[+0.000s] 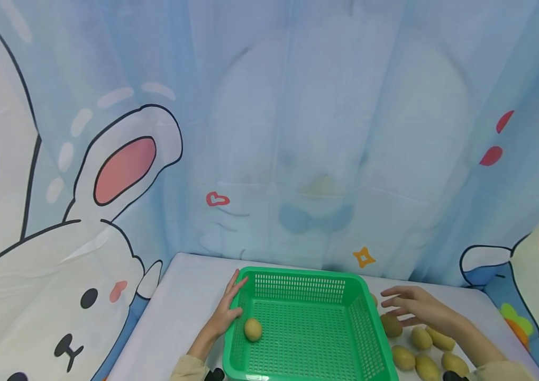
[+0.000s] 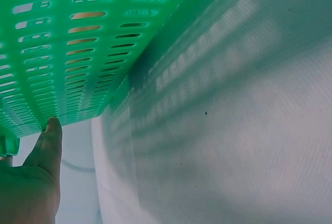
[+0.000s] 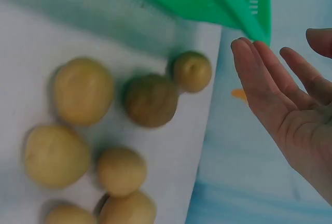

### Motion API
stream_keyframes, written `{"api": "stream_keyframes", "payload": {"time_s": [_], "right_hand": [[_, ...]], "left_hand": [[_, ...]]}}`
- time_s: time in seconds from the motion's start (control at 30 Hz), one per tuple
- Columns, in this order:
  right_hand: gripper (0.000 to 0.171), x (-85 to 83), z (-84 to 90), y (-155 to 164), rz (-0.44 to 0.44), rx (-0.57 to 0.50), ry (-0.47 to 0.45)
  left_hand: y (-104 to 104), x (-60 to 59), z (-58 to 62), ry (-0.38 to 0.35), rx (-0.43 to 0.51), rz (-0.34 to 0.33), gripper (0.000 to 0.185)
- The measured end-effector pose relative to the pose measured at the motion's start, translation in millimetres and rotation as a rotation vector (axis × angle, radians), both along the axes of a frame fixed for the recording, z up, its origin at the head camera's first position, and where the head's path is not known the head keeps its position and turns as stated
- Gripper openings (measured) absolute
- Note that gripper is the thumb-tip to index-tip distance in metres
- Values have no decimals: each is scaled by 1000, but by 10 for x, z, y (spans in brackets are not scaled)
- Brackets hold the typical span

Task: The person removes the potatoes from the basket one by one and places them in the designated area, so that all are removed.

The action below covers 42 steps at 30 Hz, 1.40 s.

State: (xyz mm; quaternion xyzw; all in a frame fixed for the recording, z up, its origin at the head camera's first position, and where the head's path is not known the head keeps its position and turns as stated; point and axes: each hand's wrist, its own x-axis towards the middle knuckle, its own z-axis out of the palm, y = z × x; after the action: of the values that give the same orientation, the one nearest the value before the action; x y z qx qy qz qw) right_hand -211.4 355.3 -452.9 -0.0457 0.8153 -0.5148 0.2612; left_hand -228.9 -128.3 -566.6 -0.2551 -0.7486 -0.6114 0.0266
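Observation:
A green plastic basket (image 1: 298, 338) with slotted walls stands on the white table. One yellow potato (image 1: 253, 329) lies inside it, close to the left wall. My left hand (image 1: 224, 313) rests at the basket's left rim, its fingers stretched out; in the left wrist view the fingers (image 2: 51, 146) lie along the slotted outer wall. To the right of the basket, my right hand (image 1: 421, 306) hovers over a group of potatoes with its fingers extended and nothing in its grasp. A darker, brownish potato (image 3: 151, 101) lies among the yellow ones (image 3: 83, 91) in the right wrist view.
Several more potatoes (image 1: 427, 366) lie loose on the table beside the basket's right wall. Behind the white tabletop (image 1: 179, 286) hangs a blue curtain (image 1: 321, 132) printed with cartoon rabbits, and it also runs along both sides.

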Motion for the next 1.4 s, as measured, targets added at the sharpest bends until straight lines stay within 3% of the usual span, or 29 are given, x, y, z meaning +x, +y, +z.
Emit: {"api": "stream_keyframes", "payload": {"time_s": [0.27,0.43,0.73,1.0,1.23,1.4], "right_hand": [[59,-209,139,-475,85,-175,13],[56,-355,142,-877,97,-168,2],[48,-469,-71,-1668,132,-171,-33],[43,-440,-265,-2292,167,-158,-45],[42,-436,-427,-2634,169,-144,-24],[39,-395,-581,-2792,125,-92,10]], "left_hand": [[-34,-55,-110,1,-11,-27,82],[-32,-63,-96,15,-15,-20,82],[21,-35,-12,14,-4,-9,81],[-37,-54,-97,11,2,-19,82],[-53,-61,-106,-1,-4,-30,81],[-33,-31,-65,-4,-28,-24,81]]}}
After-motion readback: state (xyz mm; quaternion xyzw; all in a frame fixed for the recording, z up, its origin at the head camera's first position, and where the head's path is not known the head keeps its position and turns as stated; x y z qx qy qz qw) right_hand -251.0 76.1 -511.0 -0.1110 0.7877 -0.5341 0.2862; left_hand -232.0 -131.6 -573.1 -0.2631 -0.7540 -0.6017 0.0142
